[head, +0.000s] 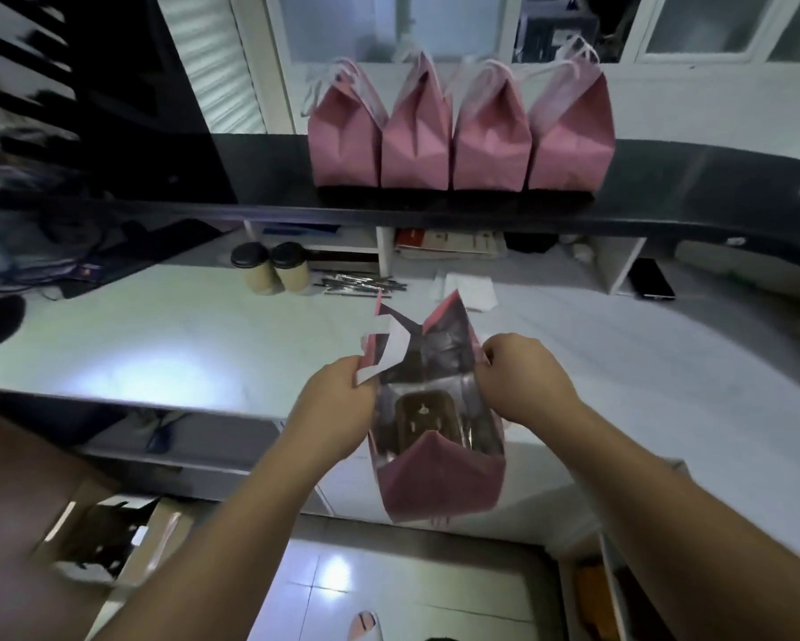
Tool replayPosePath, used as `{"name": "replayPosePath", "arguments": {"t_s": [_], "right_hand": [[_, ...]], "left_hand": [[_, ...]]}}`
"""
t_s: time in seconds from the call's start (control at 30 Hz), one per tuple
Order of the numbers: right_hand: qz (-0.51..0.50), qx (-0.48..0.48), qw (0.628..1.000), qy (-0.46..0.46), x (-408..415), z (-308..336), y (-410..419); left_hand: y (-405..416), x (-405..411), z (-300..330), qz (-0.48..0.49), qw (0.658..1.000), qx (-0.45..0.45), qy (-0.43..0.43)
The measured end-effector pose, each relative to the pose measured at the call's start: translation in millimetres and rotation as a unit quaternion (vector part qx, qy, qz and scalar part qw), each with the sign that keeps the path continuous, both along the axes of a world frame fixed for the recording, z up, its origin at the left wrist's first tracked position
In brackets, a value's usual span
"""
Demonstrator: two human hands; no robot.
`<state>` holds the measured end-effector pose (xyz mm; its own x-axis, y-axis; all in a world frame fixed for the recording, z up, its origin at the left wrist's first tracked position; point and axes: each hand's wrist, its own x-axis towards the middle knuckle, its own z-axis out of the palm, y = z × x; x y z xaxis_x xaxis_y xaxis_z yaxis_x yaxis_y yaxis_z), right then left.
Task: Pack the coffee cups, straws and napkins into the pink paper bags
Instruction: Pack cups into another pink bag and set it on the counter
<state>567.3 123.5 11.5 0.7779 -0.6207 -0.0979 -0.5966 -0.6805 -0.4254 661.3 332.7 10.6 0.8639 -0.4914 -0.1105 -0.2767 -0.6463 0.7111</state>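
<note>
An open pink paper bag (439, 483) hangs over the white counter's near edge, its mouth spread wide. My left hand (338, 404) grips the bag's left rim together with a white handle strip (391, 349). My right hand (523, 381) pinches the right rim. A brown shape lies at the bottom inside the bag; I cannot tell what it is. Two tan coffee cups (273, 268) with black lids stand at the back left of the counter. Wrapped straws (361, 285) lie beside them. White napkins (467, 289) rest just behind the bag.
Several pink bags (458, 131) stand in a row on the black upper shelf (689, 187). A dark phone (650, 279) lies at the right. An open cardboard box (106, 538) sits on the floor at the lower left. A keyboard-like dark item (134, 256) is at the left.
</note>
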Motion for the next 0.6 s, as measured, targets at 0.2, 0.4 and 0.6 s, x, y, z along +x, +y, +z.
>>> {"name": "replayPosePath", "arguments": {"t_s": [0.2,0.4,0.6], "right_hand": [[-0.041,0.027,0.999,-0.003,83.3,3.5,8.6],[-0.057,0.039,0.998,0.013,142.4,0.9,-0.4],[-0.027,0.03,0.999,0.016,190.3,-4.7,-21.4]], "left_hand": [[-0.8,102.5,14.3,-0.012,1.0,0.006,-0.028],[-22.6,169.9,9.7,-0.024,1.0,0.016,-0.007],[-53.7,214.0,5.6,-0.008,0.999,0.021,-0.025]]}}
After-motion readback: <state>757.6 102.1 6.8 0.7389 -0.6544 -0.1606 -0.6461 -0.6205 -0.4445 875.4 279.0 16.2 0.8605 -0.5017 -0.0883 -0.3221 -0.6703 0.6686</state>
